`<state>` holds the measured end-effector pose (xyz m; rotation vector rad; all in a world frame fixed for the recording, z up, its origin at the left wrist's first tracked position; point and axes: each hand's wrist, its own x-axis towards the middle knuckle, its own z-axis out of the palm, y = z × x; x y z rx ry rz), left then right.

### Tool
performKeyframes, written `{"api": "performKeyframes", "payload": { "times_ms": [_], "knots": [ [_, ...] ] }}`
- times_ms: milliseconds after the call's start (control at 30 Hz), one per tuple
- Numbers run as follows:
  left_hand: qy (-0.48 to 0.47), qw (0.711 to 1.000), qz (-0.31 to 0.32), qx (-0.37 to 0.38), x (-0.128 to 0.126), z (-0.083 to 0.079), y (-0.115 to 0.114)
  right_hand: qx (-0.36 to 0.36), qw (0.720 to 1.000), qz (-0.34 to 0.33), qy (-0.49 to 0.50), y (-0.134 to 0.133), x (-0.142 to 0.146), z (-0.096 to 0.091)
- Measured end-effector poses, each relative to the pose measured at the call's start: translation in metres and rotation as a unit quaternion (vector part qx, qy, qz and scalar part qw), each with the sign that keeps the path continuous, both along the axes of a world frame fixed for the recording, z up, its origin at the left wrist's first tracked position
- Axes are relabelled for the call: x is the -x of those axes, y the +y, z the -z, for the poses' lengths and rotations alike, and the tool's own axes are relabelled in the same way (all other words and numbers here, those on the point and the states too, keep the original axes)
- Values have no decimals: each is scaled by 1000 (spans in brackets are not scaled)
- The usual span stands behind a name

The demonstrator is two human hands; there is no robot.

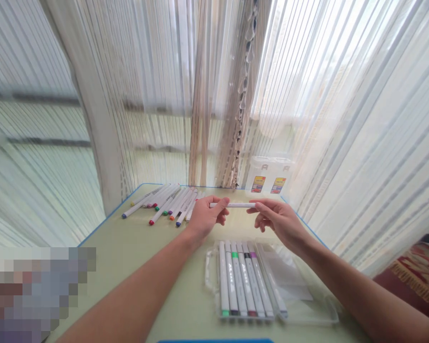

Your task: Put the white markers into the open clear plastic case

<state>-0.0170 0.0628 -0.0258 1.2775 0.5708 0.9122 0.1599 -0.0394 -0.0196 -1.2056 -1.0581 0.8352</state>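
A white marker point(241, 205) is held level above the far part of the table, pinched at both ends. My left hand point(206, 213) is closed on its left end, and my right hand point(276, 215) grips its right end between thumb and fingers. Below the hands lies an open clear plastic case point(219, 318). A row of several white markers point(240, 281) with coloured ends fills its left half. One more marker point(277, 286) lies at the case's hinge side, beside the transparent lid point(318, 309).
Loose markers point(164, 202) with coloured caps lie heaped on the pale green table point(136, 257), at the back left. Two labelled clear cases point(268, 176) stand at the back right against string curtains point(157, 95). A patterned cloth point(422, 267) hangs at the right.
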Motion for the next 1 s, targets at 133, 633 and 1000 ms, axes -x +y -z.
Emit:
{"api": "performKeyframes", "payload": {
  "times_ms": [133, 633, 1000],
  "knots": [
    [0, 1000, 4, 3, 1, -2, -4, -13, 999, 8, -34, -1, 3, -2],
    [-117, 993, 20, 19, -1, -10, -9, 38, 997, -27, -59, -1, 4, -3],
    [-92, 995, 2, 28, -2, -13, -12, 42, 994, -48, -84, -6, 10, -9]
  ]
}}
